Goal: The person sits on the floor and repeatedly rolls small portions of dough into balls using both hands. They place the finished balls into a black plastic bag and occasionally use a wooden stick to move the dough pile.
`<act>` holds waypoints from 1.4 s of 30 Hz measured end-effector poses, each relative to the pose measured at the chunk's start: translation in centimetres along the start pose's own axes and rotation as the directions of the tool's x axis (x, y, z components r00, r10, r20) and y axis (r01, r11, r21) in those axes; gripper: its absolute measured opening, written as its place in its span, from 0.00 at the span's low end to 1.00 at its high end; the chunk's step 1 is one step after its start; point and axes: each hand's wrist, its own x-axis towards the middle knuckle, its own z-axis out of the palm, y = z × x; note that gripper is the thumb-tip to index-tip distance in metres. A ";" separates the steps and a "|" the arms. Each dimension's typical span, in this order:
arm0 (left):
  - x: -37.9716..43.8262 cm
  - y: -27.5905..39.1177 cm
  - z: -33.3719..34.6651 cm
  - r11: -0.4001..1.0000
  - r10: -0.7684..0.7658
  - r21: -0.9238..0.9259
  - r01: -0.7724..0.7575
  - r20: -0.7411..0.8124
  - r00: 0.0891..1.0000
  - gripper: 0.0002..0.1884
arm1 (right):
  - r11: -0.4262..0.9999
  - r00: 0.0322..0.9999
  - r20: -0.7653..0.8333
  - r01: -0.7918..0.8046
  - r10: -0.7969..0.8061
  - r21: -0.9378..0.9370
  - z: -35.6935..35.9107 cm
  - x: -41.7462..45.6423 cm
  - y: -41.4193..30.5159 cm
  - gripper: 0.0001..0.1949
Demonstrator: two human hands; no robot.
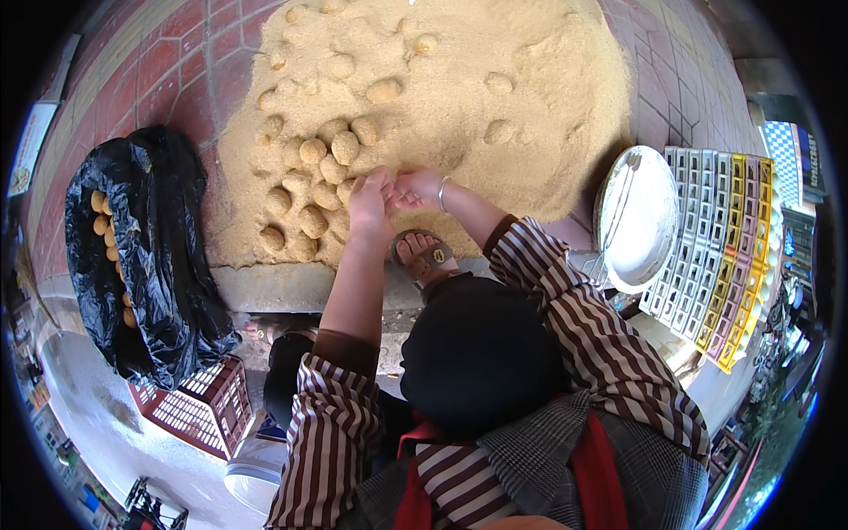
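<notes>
My left hand [371, 201] and my right hand [415, 189] meet over the near side of a spread of tan husk or sawdust [450, 132]. Their fingers are bent inward and hide whatever may lie between them. On the right wrist is a silver-coloured bangle [442, 193]. Just left of my left hand, a husk-coated egg-shaped ball [345, 191] is partly covered by the fingers. Several more coated balls [345, 148] lie in a cluster beyond and to the left, with others half sunk in the husk, such as the ball [383, 91] farther off.
At left, a black plastic bag [169, 218] with coated balls inside sits on a maroon plastic crate [205, 404]. At right, a round basin [636, 225] of white material stands by stacked plastic egg trays [702, 245]. My sandalled foot [424, 255] rests at the husk's near edge. A white bucket [255, 480] stands lower left.
</notes>
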 end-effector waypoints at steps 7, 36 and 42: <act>-0.6 -0.5 -0.2 0.965 0.107 0.213 -0.151 0.205 0.973 0.10 | 0.669 0.360 -0.566 0.350 -0.742 -0.656 -8.3 1.0 4.5 0.13; -1.2 0.1 0.8 0.995 -0.001 0.097 -0.031 0.310 0.951 0.33 | 0.666 0.971 -0.209 0.232 -0.116 0.709 -3.5 -0.7 -4.6 0.19; -0.8 0.7 1.7 0.923 0.102 -0.385 0.031 0.318 0.942 0.32 | 0.779 0.760 -0.179 0.591 -0.625 -0.211 3.5 -4.3 -4.7 0.18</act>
